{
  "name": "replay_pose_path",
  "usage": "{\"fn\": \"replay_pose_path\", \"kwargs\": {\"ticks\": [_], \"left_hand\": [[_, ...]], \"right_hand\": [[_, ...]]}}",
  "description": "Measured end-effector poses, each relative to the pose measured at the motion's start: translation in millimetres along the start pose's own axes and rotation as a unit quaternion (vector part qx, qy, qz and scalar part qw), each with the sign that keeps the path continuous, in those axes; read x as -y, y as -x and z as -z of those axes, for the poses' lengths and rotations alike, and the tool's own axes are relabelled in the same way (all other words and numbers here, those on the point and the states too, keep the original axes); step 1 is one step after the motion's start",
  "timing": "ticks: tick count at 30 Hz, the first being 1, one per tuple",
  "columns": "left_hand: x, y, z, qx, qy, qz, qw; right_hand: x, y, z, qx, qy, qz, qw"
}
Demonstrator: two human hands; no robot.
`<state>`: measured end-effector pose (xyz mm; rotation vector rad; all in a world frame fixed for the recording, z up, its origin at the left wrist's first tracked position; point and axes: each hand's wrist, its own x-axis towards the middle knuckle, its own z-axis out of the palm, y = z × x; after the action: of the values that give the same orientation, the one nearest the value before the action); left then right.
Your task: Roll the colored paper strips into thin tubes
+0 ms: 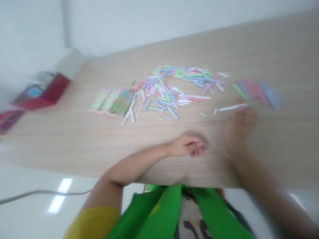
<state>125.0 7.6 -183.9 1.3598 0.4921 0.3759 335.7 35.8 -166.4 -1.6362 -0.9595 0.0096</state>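
Note:
My left hand [188, 146] lies on its side on the table near the front edge, its fingers loosely bent and a little apart, with nothing visible in them. Smeared by motion, my right hand [241, 122] is at the right end of a white chalk stick [230, 108]; whether the fingers grip it cannot be made out. Just beyond that hand is a blurred row of coloured chalk sticks [258, 91], pink, blue and green, side by side. A loose heap of pastel chalk sticks [165, 91] spreads over the middle of the table.
Green and pink patterned flat boxes [112, 102] lie left of the heap. Chalk bits [203, 115] are scattered in front of it. A red box [56, 89] with things in it stands at the far left. A cable [42, 192] runs below the wooden table [82, 146].

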Motion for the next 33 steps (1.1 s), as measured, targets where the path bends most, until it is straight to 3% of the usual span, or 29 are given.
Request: {"fn": "replay_pose_path", "kwargs": {"ticks": [2,3,5,7,9,10,13,17,20,22,24,27,31,33], "left_hand": [[5,1,-4.6,-0.003,-0.194,-0.089,0.977],[7,1,-5.2,-0.006,-0.298,-0.141,0.944],[5,1,-2.1,-0.028,-0.467,-0.246,0.849],[0,1,8.7,-0.074,-0.553,-0.324,0.764],[-6,5,28.6,-0.14,-0.579,-0.353,0.722],[-9,8,41.5,-0.168,-0.588,-0.347,0.711],[-15,23,86.3,-0.274,-0.586,-0.265,0.715],[-34,44,144.0,-0.37,-0.613,-0.156,0.68],[-60,44,175.9,-0.431,-0.645,-0.106,0.622],[-79,34,189.2,-0.471,-0.65,-0.076,0.592],[-95,17,195.9,-0.481,-0.633,-0.04,0.606],[-110,-16,195.1,-0.419,-0.626,-0.013,0.657],[-115,-64,182.9,-0.269,-0.68,-0.004,0.682],[-116,-90,177.1,-0.182,-0.715,0.003,0.675]], "right_hand": [[-4,2,-4,-0.016,0.01,0.056,0.998],[-4,2,-4,-0.023,0.01,0.079,0.997],[1,3,-3,-0.038,0.023,0.105,0.993],[8,5,1,-0.059,0.035,0.118,0.991],[14,6,4,-0.067,0.025,0.131,0.989],[16,7,4,-0.072,0.018,0.134,0.988],[18,11,4,-0.079,0.005,0.132,0.988],[21,17,2,-0.032,-0.049,0.11,0.992],[23,21,1,0.037,-0.125,0.062,0.99],[23,23,0,0.089,-0.121,0.036,0.988],[23,23,0,0.133,-0.074,0.019,0.988],[22,19,0,0.183,-0.016,-0.004,0.983],[22,11,1,0.243,0.033,-0.019,0.969],[23,8,1,0.271,0.066,-0.01,0.96]]}}
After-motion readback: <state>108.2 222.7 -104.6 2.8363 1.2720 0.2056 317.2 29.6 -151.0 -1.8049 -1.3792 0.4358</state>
